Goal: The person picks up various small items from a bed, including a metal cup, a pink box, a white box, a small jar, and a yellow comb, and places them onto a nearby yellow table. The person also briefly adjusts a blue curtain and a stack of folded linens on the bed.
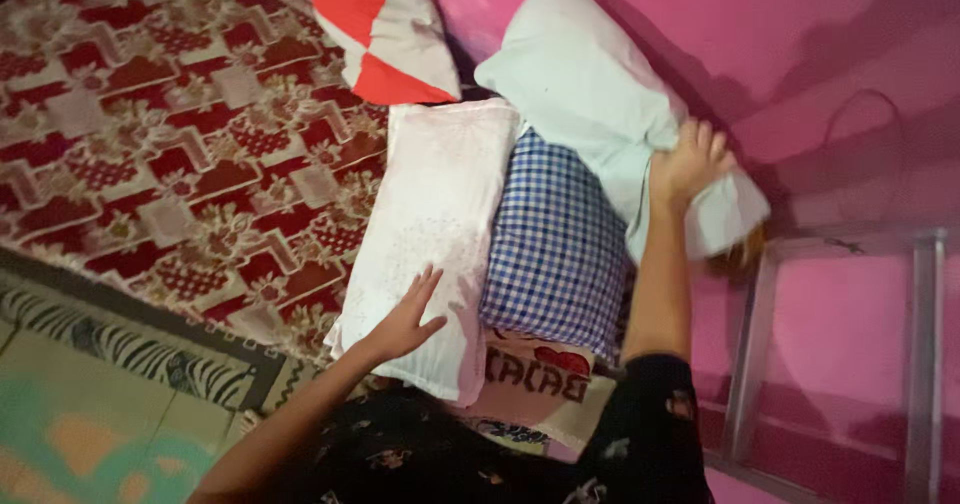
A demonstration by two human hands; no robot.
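My left hand lies flat, fingers spread, on a long white pillow on the floor. My right hand grips the lower end of a pale mint pillow that leans against the pink wall. Between the two pillows lies a blue and white checked pillow, partly under the mint one. A cream cushion with red lettering and a red heart pokes out beneath the checked pillow, near my body.
A red and white cushion leans at the wall's foot. A red patterned carpet covers the floor to the left, with a zebra-striped, green mat at bottom left. A metal frame stands against the pink wall.
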